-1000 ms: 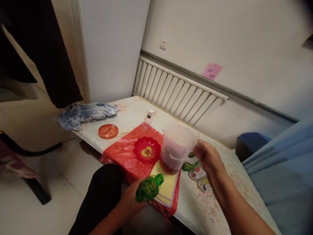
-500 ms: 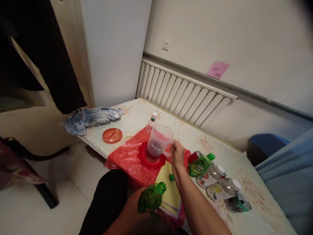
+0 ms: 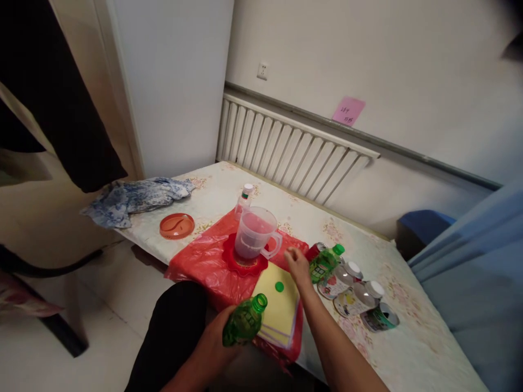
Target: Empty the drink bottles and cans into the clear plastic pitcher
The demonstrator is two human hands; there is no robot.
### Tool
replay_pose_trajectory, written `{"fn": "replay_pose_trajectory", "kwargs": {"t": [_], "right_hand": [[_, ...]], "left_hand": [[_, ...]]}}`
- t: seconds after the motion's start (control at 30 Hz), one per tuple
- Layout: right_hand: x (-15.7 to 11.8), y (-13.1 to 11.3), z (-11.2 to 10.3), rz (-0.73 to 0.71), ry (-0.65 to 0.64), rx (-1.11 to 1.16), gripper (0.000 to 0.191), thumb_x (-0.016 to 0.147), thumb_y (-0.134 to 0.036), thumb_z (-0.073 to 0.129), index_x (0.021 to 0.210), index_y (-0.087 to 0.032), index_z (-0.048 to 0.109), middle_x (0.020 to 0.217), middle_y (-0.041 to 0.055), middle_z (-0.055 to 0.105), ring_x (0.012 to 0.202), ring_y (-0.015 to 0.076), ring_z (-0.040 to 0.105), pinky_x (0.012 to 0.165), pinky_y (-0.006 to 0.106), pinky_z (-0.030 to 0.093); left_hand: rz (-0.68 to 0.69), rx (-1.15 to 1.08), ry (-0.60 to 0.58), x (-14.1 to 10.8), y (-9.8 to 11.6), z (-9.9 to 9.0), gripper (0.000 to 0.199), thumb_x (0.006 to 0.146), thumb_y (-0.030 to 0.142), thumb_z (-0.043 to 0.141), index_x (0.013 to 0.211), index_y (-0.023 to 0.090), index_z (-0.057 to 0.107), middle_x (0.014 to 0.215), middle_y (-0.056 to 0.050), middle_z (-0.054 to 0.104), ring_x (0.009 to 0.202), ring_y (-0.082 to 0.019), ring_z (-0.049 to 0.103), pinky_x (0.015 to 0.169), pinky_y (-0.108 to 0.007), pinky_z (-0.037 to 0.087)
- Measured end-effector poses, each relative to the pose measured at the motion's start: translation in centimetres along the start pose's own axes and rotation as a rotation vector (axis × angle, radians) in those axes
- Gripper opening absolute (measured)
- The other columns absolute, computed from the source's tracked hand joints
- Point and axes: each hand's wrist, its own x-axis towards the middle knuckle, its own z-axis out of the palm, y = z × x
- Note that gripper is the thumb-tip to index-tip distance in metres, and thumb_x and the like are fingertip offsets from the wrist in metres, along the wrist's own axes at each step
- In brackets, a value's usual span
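My left hand [image 3: 223,332] is closed around a green plastic bottle [image 3: 244,324], held tilted and uncapped near my knee. To the right of the measuring jug's handle, and apart from it, is my right hand [image 3: 298,265], its fingers loosely curled with nothing seen in them. The clear plastic measuring jug [image 3: 254,237] stands upright on a red scalloped dish [image 3: 245,265] and its handle points right. A green bottle cap [image 3: 279,286] lies on yellow sheets [image 3: 281,310] below my right hand.
Right of my hand stand a red can [image 3: 315,251], a capped green bottle [image 3: 324,264], clear labelled bottles [image 3: 353,298] and a dark can [image 3: 379,317]. Behind the jug is a clear bottle [image 3: 244,200]. An orange lid [image 3: 177,226] and patterned cloth [image 3: 143,197] lie left of the red plastic sheet [image 3: 196,261].
My right hand has let go of the jug's handle and drawn back from it. The jug stays on the red dish. My left hand still holds the green bottle; the view has shifted slightly.
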Motion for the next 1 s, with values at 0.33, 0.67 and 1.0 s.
{"fn": "replay_pose_trajectory", "kwargs": {"t": [0.33,0.67,1.0], "right_hand": [[-6.1,3.2,-0.2,-0.055,-0.253,-0.362,0.021,0.064,-0.012,0.064,0.083,-0.018,0.067,0.085,0.0036,0.059,0.085,0.0205,0.054,0.083,0.032,0.039],[-8.0,-6.7,-6.3,-0.256,-0.467,-0.105,0.024,0.078,-0.024,0.063,0.101,-0.02,0.068,0.084,-0.0005,0.058,0.07,0.0132,0.051,0.067,0.026,0.042],[-11.7,-10.8,-8.4,-0.401,-0.577,-0.208,0.026,0.082,-0.015,0.066,0.106,-0.024,0.071,0.093,0.0033,0.063,0.08,0.016,0.055,0.075,0.029,0.043]], "left_hand": [[-0.008,-0.004,-0.019,-0.1,0.8,1.3,0.067,0.057,0.01,0.059,0.123,0.017,0.055,0.12,-0.006,0.067,0.11,-0.027,0.06,0.094,-0.033,0.047],[-0.001,0.107,-0.027,0.2,1.4,2.5,0.061,0.057,0.012,0.061,0.118,0.016,0.057,0.114,-0.007,0.069,0.106,-0.027,0.061,0.092,-0.033,0.046],[0.002,0.19,-0.071,-0.1,3.2,3.9,0.048,0.058,0.016,0.064,0.105,0.017,0.062,0.101,-0.004,0.07,0.095,-0.026,0.063,0.083,-0.03,0.048]]}}
